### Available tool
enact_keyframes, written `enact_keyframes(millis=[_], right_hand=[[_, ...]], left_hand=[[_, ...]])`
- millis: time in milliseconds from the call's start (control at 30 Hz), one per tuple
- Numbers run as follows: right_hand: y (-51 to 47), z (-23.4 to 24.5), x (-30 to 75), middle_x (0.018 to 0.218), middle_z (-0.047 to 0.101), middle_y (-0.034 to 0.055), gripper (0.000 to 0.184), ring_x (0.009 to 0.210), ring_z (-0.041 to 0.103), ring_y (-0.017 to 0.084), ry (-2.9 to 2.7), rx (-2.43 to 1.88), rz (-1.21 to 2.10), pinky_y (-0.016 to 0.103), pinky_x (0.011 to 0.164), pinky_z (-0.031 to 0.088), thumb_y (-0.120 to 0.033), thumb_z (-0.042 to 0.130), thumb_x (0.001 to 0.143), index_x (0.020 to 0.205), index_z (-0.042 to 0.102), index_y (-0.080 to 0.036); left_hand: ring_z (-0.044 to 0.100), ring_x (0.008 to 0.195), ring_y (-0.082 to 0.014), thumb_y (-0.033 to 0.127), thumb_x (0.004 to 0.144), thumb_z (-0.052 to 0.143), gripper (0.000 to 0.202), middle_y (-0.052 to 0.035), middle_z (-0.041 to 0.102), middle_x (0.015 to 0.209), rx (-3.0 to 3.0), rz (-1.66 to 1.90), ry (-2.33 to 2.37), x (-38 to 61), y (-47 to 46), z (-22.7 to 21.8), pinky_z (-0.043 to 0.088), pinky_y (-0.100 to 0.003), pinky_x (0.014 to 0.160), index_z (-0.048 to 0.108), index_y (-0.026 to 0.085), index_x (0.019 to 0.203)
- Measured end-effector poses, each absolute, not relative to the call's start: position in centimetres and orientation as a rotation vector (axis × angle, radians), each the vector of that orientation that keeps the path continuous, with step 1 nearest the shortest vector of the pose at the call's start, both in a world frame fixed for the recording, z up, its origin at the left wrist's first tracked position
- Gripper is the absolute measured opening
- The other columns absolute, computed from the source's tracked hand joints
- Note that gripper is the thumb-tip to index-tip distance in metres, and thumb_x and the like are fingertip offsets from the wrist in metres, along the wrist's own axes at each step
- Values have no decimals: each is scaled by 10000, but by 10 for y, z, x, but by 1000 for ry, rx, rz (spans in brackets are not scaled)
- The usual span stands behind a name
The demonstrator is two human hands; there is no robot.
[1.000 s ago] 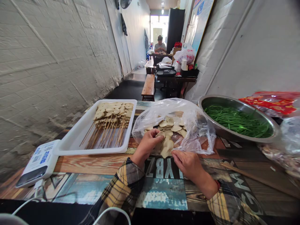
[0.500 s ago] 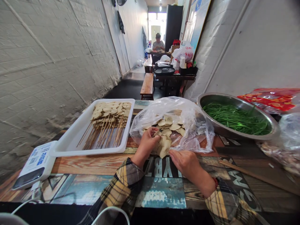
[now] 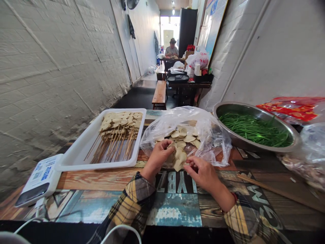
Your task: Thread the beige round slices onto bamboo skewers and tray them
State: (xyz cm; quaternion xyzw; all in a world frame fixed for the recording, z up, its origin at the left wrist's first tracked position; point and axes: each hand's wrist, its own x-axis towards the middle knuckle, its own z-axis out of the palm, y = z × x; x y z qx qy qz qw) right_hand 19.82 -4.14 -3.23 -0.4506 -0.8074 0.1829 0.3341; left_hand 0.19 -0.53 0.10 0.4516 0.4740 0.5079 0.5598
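Observation:
My left hand [image 3: 159, 156] is closed in a pinch at the upper left of a small cluster of thin, pale slices [image 3: 179, 159], which look like potato or dried tofu; I cannot tell which. My right hand [image 3: 203, 172] is at the cluster's right edge, thumb and forefinger slightly apart. Whether a skewer runs through the cluster is hidden. Just behind, more loose slices [image 3: 189, 138] lie in the mouth of a clear plastic bag [image 3: 167, 118]. To the left, a white tray [image 3: 73, 159] holds rows of skewered slices [image 3: 122, 120] with their wooden sticks [image 3: 111, 145] toward me.
A steel basin [image 3: 256, 148] of green chives [image 3: 254, 130] stands at the right, beside red packaging [image 3: 291, 106] and plastic bags. A white device [image 3: 38, 179] sits left on the patterned table [image 3: 175, 206]. Farther back are a bench [image 3: 159, 92] and a seated person [image 3: 172, 49].
My right hand's thumb and forefinger have parted from their pinch at the slices' lower right edge, and the hand has risen slightly. My left hand keeps its pinch. The slices have turned a little.

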Motion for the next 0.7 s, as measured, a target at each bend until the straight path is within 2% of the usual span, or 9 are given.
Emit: enact_keyframes(millis=[167,233,367,500,700], right_hand=[[-26,-32,192,946,695,77,294,793,655,186,-1830,-1166,746,302,720,520,-358,552,895,1105,607,-160],[-24,-32,185,982,691,82,305,814,653,191,-1799,-1152,796,306,723,523,-354,571,879,1111,618,-161],[-26,-29,170,931,692,61,248,768,646,179,-1758,-1119,819,285,677,518,-326,594,859,1044,649,-170],[-29,-26,165,889,689,49,166,769,636,174,-1778,-1059,748,265,647,497,-272,583,865,969,678,-185],[-26,-32,169,936,701,61,169,839,643,187,-1799,-1007,719,277,693,508,-263,592,865,980,697,-196]], left_hand=[[448,555,-72,319,650,725,245,25,556,655,1135,1167,1074,5,-8,3,325,-191,521,593,143,756],[442,558,-73,333,658,722,251,26,550,657,1162,1161,1062,6,-9,3,326,-193,524,597,140,759],[430,554,-72,341,684,695,241,27,547,662,1170,1168,1078,5,-10,3,323,-194,522,595,141,774],[424,559,-76,277,681,654,165,29,536,648,1196,1204,1150,5,-8,-1,314,-197,524,587,139,743],[427,563,-80,272,662,662,162,29,529,640,1186,1174,1172,4,-7,-1,307,-202,525,588,140,719]])
